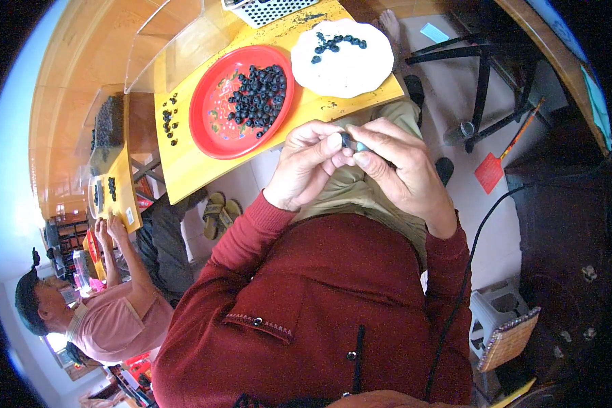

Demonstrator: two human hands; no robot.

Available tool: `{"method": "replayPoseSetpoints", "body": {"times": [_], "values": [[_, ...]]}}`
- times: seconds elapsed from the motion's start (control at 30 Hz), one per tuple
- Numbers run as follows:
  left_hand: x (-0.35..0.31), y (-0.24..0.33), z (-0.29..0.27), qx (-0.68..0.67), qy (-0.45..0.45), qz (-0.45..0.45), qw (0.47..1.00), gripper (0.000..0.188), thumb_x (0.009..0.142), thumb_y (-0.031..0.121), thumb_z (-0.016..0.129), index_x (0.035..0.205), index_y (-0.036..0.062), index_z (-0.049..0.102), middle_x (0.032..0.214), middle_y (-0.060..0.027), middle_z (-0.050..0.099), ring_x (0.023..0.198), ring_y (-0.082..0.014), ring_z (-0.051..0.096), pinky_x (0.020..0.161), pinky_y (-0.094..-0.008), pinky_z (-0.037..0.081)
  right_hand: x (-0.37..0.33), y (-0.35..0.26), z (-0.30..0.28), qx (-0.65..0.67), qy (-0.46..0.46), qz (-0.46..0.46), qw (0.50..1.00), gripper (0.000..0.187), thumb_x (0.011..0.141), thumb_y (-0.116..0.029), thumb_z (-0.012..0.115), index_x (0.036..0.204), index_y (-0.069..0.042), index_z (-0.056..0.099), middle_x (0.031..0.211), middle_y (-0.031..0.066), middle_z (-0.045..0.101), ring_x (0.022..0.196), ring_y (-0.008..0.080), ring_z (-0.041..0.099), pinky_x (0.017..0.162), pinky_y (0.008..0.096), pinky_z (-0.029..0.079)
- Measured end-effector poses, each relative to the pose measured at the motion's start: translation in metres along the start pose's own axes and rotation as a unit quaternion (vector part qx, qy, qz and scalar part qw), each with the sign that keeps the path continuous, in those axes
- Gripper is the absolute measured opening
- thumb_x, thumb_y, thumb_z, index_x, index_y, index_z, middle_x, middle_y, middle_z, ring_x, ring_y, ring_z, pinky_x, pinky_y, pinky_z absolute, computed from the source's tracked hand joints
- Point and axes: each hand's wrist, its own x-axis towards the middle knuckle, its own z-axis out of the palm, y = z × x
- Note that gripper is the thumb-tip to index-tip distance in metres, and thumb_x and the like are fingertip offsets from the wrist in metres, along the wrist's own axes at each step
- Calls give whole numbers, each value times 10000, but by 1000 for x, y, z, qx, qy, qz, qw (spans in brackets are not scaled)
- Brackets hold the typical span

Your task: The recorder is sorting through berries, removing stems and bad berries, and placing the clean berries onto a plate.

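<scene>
Both my hands meet just off the near edge of the yellow table. My left hand (304, 166) pinches a small dark round piece (346, 140) between thumb and fingertips. Closed against it, my right hand (406, 168) grips a small thing with a blue-green end (361, 146), mostly hidden by the fingers. Beyond my left hand lies a red round tray (207, 139) with many shiny black round pieces (258, 98) heaped toward its right side. To its right a white scalloped plate (340, 75) carries several similar black pieces (333, 46).
Loose black pieces (169, 119) lie on the yellow table (183, 170) left of the tray. A white perforated basket (268, 12) and clear panels (177, 51) stand behind. Another person (115, 309) works at the left. At right are a red fly swatter (489, 171) and a stool (500, 319).
</scene>
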Motion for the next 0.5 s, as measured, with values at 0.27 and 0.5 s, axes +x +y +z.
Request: {"method": "replayPoseSetpoints", "body": {"times": [0.27, 0.5], "values": [[-1, 1, 5, 9, -4, -2, 1000, 150, 920, 72, 622, 1054, 9, 647, 944, -122, 678, 831, -182, 657, 761, -322, 567, -3, 0, -3, -4, -3, -2, 1000, 305, 925, -153, 607, 1132, 71, 618, 954, 183, 634, 844, 300, 653, 720, 336, 513], [-4, 1, 6, 41, -20, 23, 999, 135, 909, 80, 638, 1019, 2, 643, 923, -132, 676, 809, -190, 654, 737, -310, 549, -6, 2, -3, -29, 16, -6, 999, 289, 928, -130, 592, 1130, 76, 615, 970, 188, 640, 845, 297, 652, 734, 340, 510]]}}
